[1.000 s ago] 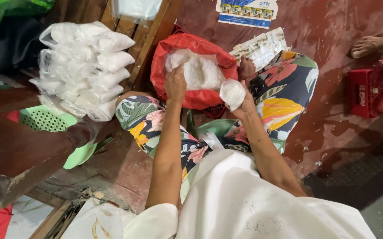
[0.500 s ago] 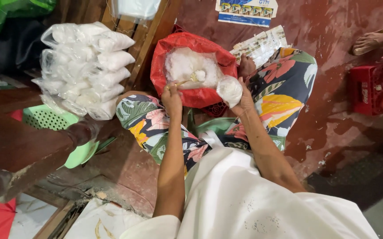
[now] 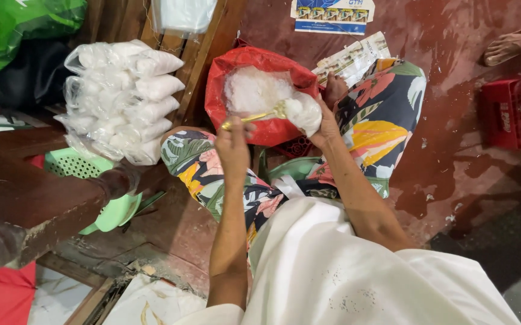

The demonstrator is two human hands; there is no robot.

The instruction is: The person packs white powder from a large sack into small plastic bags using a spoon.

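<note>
**Spoon at the small bag, over the red sack**

A red sack (image 3: 260,96) of white grains stands open on the floor between the person's knees. To its left, a stack of filled clear bags (image 3: 122,99) leans on a wooden bench (image 3: 31,186). The right hand (image 3: 323,123) grasps a small bag (image 3: 302,113) of white grains just above the sack's mouth. The left hand (image 3: 233,144) is clenched on a gold spoon (image 3: 257,117), its bowl touching the small bag.

Spoon (image 3: 254,118): shiny gold-toned, probably metal. Red bag (image 3: 254,66): glossy crinkled plastic. Small bag (image 3: 302,113): thin clear film. Bench (image 3: 25,192): worn matt wood. Floor (image 3: 453,138): glossy red, scuffed.
</note>
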